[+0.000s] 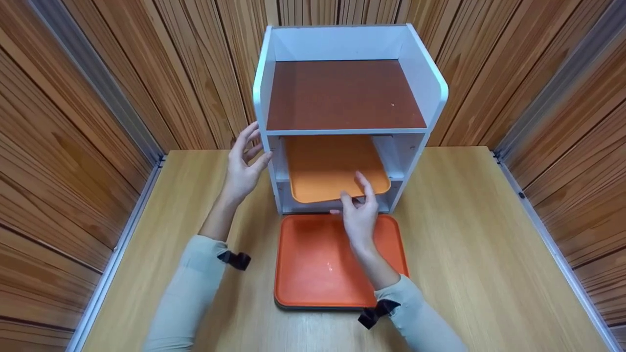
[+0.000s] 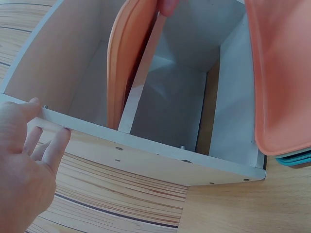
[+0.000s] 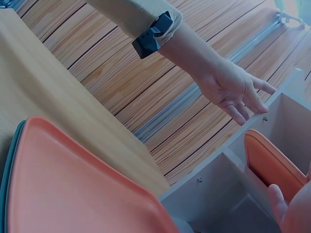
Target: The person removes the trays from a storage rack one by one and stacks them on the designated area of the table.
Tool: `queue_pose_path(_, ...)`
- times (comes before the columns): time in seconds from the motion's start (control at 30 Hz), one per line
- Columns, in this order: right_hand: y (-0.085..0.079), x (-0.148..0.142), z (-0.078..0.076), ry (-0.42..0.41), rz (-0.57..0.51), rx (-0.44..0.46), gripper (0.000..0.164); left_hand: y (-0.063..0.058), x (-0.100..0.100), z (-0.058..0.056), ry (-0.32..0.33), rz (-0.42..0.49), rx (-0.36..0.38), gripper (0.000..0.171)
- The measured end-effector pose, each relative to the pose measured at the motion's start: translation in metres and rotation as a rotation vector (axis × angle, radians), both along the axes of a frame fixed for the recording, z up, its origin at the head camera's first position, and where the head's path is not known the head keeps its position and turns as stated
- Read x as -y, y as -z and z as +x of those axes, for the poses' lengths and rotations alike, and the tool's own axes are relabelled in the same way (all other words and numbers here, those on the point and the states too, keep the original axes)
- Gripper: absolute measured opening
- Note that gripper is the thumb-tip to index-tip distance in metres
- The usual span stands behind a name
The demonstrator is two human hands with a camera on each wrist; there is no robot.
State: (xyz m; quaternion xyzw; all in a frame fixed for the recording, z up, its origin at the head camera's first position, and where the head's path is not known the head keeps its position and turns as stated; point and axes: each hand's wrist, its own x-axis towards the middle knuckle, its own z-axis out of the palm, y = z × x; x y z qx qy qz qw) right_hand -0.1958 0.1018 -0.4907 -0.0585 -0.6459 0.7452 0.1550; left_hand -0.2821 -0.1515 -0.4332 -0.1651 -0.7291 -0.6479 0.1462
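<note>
An orange tray lies in the middle compartment of a white shelf unit, its front end sticking out past the opening. My right hand pinches that front edge, one finger reaching over the top surface and another digit below the rim. In the right wrist view, the tray rests over the divider, a thumb beside its underside. My left hand touches the unit's left side panel with spread, relaxed fingers, its thumb at the front edge. In the left wrist view, the left hand meets this panel.
A red-orange tray tops a stack on the wooden table, right in front of the unit. Teal rims show beneath it. The unit's top shelf has a brown surface. Wood-patterned walls stand behind and at both sides.
</note>
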Motion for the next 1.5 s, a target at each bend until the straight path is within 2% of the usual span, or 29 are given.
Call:
queue_pose_path(0.27, -0.005, -0.007, 0.005, 0.049, -0.057, -0.034, 0.072, 0.0, 0.0, 0.0, 0.0, 0.003, 0.028, 0.068)
queue_pose_path(0.47, -0.004, -0.014, 0.008, 0.075, -0.123, 0.013, 0.077, -0.001, -0.001, 0.001, 0.0, 0.005, 0.033, 0.069)
queue_pose_path(0.6, -0.002, -0.019, 0.011, 0.077, -0.158, 0.009, 0.078, 0.0, -0.001, 0.001, -0.004, -0.007, 0.039, 0.069)
queue_pose_path(0.9, 0.0, -0.032, 0.017, 0.081, -0.137, -0.032, 0.075, 0.002, 0.0, 0.001, -0.012, -0.009, -0.005, 0.067)
queue_pose_path(1.5, 0.002, -0.055, 0.031, 0.114, -0.113, -0.014, 0.074, 0.001, 0.0, 0.0, 0.003, 0.015, 0.01, 0.068)
